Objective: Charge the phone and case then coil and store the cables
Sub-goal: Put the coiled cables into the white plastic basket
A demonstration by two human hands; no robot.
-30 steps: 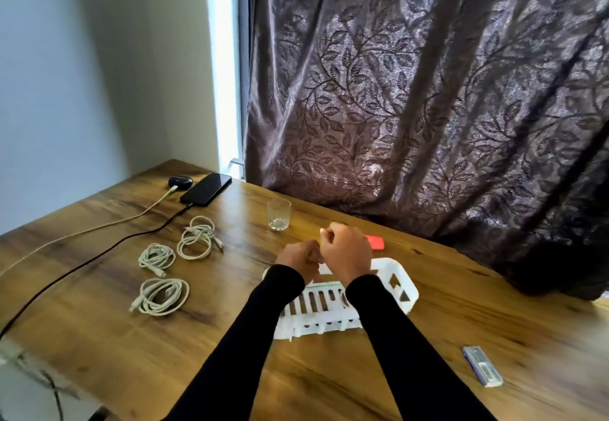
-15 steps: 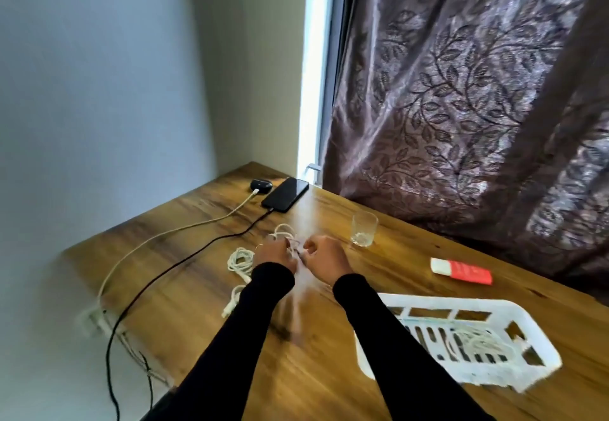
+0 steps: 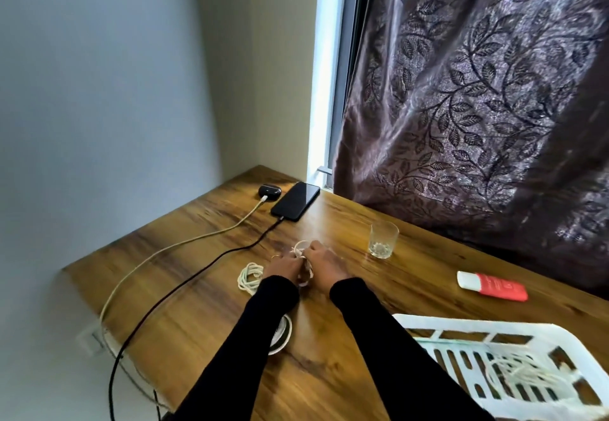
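The charging part looks done. Far ahead of the hands, at the back corner of the worktop (image 3: 184,289), the phone (image 3: 295,201) lies flat with a black cable (image 3: 184,284) plugged into its near end. Just to the left of it sits the little dark case (image 3: 269,191), and a pale cable (image 3: 184,245) goes into that one. Both cables run back past the hands on the left and drop over the worktop edge.

Now comes the tidy-up. The left hand (image 3: 284,266) and the right hand (image 3: 322,263) are close together, and both pinch one white coiled cable (image 3: 302,261) between them. A loop of it sticks up by the fingers. I think they are lifting it to put it away.

Near the right arm stands the white basket (image 3: 540,338), and one white bundle (image 3: 524,376) already lies inside it. So one cable looks stored.

Some are still left. A second white coil (image 3: 249,277) lies just left of the left hand. Another coil (image 3: 281,335) peeks out from under the left sleeve, closer to the person.

A glass (image 3: 383,239) stands ahead of the right hand, and a red and white pack (image 3: 491,286) lies far off to the right
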